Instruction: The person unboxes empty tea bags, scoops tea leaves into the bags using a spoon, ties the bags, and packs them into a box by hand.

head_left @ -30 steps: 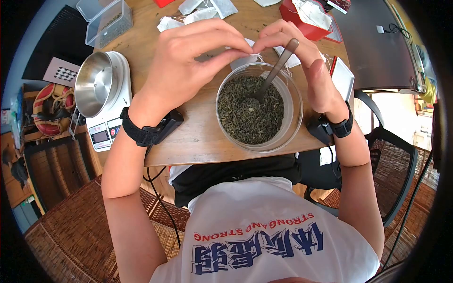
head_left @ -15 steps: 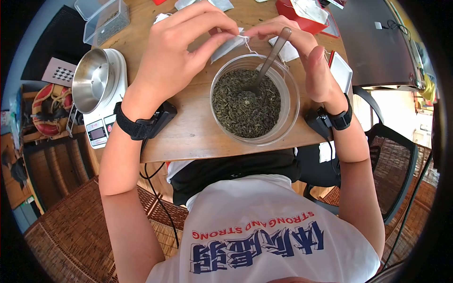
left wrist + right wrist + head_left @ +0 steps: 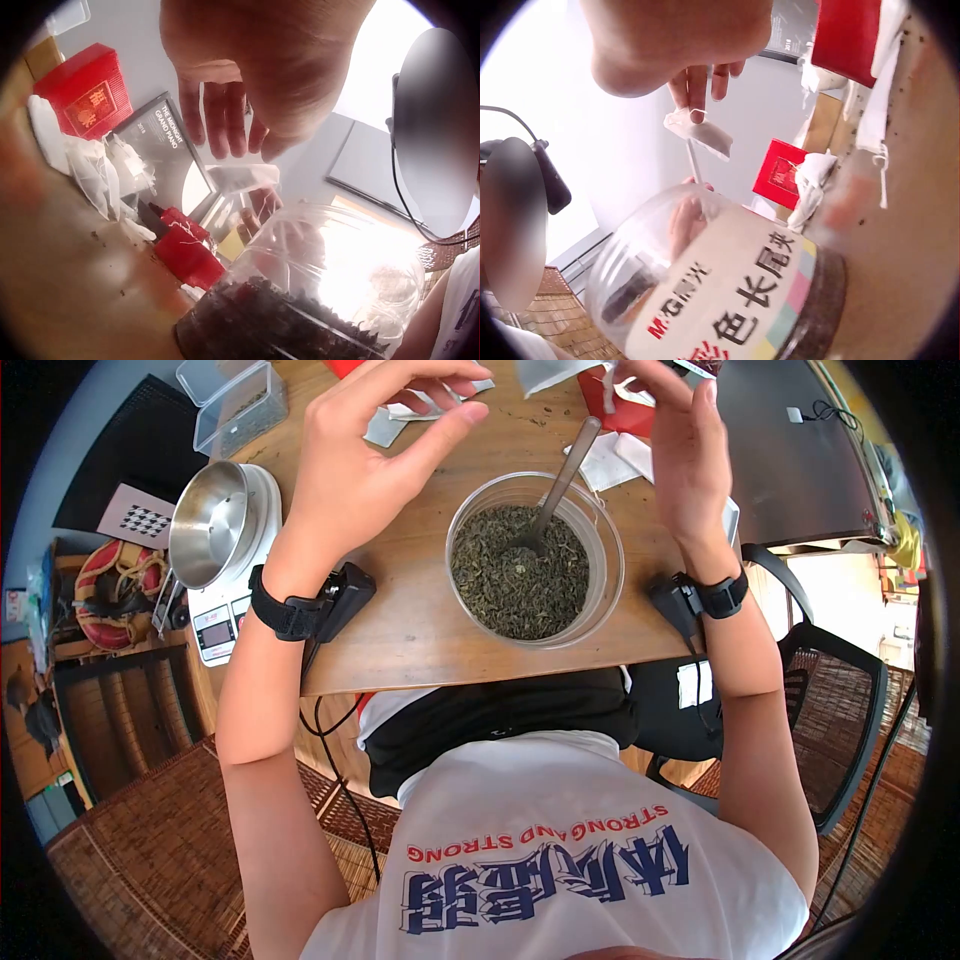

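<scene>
In the head view my right hand (image 3: 690, 470) is raised at the right of a clear round tub (image 3: 608, 575), pinching a white tea bag (image 3: 552, 372) at its string end. The right wrist view shows the same tea bag (image 3: 709, 137) hanging tilted from the fingertips. My left hand (image 3: 365, 470) hovers at the tub's upper left, thumb and fingers spread apart, holding nothing. Dried tea leaves (image 3: 500, 590) fill much of the tub. A spoon (image 3: 570, 470) stands in the leaves, its handle leaning over the far rim.
A kitchen scale (image 3: 262, 525) with a steel bowl (image 3: 210, 525) stands at the left. Behind it is a plastic box (image 3: 240, 415) with some leaves. White bags (image 3: 605, 465) lie beyond the tub. Red boxes (image 3: 86, 90) are at the back. The table's near edge borders my lap.
My hands were together at the tea bag beyond the tub. The left hand has released it and moved apart, while the right has carried the bag farther away and to the right.
</scene>
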Demonstrator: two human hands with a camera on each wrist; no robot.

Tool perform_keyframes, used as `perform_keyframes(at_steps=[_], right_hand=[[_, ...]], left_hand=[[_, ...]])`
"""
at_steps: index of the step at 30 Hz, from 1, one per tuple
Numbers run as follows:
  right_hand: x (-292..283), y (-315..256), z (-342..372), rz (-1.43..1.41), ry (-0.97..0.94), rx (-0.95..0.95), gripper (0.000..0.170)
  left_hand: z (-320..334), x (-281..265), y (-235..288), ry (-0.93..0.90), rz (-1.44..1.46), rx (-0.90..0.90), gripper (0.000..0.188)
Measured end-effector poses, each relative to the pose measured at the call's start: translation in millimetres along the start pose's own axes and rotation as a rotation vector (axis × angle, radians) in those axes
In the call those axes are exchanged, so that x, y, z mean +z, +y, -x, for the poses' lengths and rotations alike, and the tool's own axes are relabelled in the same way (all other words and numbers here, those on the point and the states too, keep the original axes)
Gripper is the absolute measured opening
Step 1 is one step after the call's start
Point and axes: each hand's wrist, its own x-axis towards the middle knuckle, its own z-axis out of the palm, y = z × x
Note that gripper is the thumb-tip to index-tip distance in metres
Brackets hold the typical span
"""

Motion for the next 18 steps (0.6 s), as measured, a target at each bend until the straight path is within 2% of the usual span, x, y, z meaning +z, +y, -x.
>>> perform_keyframes(at_steps=[1, 4, 5, 6, 8, 9, 10, 12, 13, 15, 16, 18], right_hand=[[-1, 0, -1, 0.037, 0.075, -0.111, 0.062], [2, -17, 6, 0.064, 0.096, -0.222, 0.056], [-7, -35, 6, 0.013, -0.136, -0.157, 0.053], [-10, -33, 5, 0.014, -0.136, -0.154, 0.053], [-14, -27, 1, 0.156, -0.352, -0.344, 0.053], [-15, -25, 1, 0.226, -0.462, -0.438, 0.053], [-18, -25, 3, 0.225, -0.463, -0.433, 0.053], [-19, -29, 10, 0.230, -0.419, -0.212, 0.073], [-16, -32, 10, 0.228, -0.422, -0.212, 0.073], [-6, -42, 8, 0.514, -0.330, -0.385, 0.055], [-1, -45, 8, 0.512, -0.331, -0.385, 0.055], [3, -47, 8, 0.690, -0.321, -0.495, 0.056]], left_hand=[[0, 0, 1, 0.010, 0.056, -0.005, 0.030], [-8, -6, 22, -0.015, 0.120, 0.015, 0.033], [-10, -7, 32, -0.054, 0.128, 0.039, 0.033], [-8, 0, 38, -0.054, 0.131, 0.037, 0.033], [-3, 12, 49, 0.119, 0.271, 0.011, 0.042], [-2, 9, 55, 0.097, 0.232, -0.056, 0.044], [1, 5, 52, 0.096, 0.234, -0.060, 0.044], [5, -9, 43, -0.112, -0.086, -0.011, 0.041], [4, -9, 44, -0.110, -0.087, -0.014, 0.041], [2, -7, 48, -0.076, -0.035, -0.038, 0.040], [3, -8, 46, -0.076, -0.036, -0.040, 0.040], [3, -10, 43, -0.098, 0.086, -0.022, 0.042]])
